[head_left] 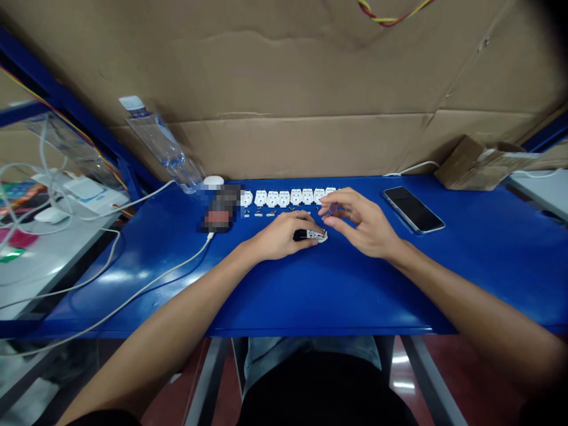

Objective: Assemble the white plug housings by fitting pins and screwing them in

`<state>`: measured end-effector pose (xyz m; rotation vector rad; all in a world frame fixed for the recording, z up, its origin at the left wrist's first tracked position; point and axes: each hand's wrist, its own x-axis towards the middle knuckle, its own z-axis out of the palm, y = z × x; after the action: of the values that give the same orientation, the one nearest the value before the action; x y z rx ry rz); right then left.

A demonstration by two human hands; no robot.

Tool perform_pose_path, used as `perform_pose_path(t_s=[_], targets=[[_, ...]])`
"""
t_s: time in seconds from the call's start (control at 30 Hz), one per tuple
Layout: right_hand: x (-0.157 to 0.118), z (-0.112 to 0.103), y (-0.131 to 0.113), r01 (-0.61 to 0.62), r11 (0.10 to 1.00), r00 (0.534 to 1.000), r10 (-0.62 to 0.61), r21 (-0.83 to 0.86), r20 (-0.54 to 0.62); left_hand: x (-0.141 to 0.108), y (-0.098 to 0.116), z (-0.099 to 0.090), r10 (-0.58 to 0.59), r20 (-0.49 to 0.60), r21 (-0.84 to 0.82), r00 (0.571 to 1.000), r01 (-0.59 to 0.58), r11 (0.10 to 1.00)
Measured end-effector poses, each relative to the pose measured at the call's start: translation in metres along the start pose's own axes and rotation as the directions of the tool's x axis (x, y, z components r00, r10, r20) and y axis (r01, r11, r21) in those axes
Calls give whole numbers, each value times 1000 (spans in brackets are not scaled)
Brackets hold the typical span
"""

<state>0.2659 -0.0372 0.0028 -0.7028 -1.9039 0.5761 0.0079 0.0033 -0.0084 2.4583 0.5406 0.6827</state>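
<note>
Left hand [284, 235] pinches white part [314, 235], long axis roughly left-right, exposed end pointing right; right hand [361, 222] just beside, fingers curled, can't tell if gripping.

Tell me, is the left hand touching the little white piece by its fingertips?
Touching. The head view shows it: the left hand has its thumb and fingertips right against the white piece, with no blue tabletop showing between.
</note>
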Motion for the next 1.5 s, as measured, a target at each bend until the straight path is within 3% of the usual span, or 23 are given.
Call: perform_pose_path(t_s=[0.17, 0.27, 0.4, 0.57, 0.63, 0.87, 1.03, 1.1, 1.2, 1.3, 1.5], targets=[[-4, 3, -2, -44, 998, 987, 37, -36, -156, 0, -1, 1, -8, 16, -28, 1000, 8, 1000], [-5, 1, -2, -70, 996, 994, 74, 47, -81, 0, 1, 1, -17, 9, -26, 1000, 18, 1000], [-3, -2, -2, -36, 992, 999, 33, 119, 32, -1, 2, -1, -13, 7, -20, 1000, 14, 1000], [-5, 3, -2, 8, 1000, 993, -9, -7, -121, 0, 2, -1, -23, 13, 2, 1000, 23, 1000], [-6, 2, -3, 12, 1000, 991, -15, -23, -129, 0, 1, -1, -24, 17, 0, 1000, 24, 1000], [-3, -8, -2, -2, 998, 998, -3, 65, 66, -1, 2, -1, -23, 12, -4, 1000, 23, 1000], [-4, -4, -3, 96, 990, 994, -102, -104, -47, -1, -1, 0, -13, 6, -6, 1000, 13, 1000], [-5, -2, -4, 72, 992, 994, -80, -106, -68, -1, -1, 0, -17, 8, -3, 1000, 17, 1000], [-5, -3, -5, -21, 1000, 1000, 21, 13, 18, -1, 0, -1, -22, 19, -4, 1000, 22, 1000], [-3, -4, -4, -51, 994, 997, 44, 95, 69, -1, 2, -1, -20, 25, -16, 999, 20, 1000], [-4, -3, -2, -6, 994, 996, -3, -107, -85, 0, 2, -2, -24, 28, 7, 999, 24, 1000]])
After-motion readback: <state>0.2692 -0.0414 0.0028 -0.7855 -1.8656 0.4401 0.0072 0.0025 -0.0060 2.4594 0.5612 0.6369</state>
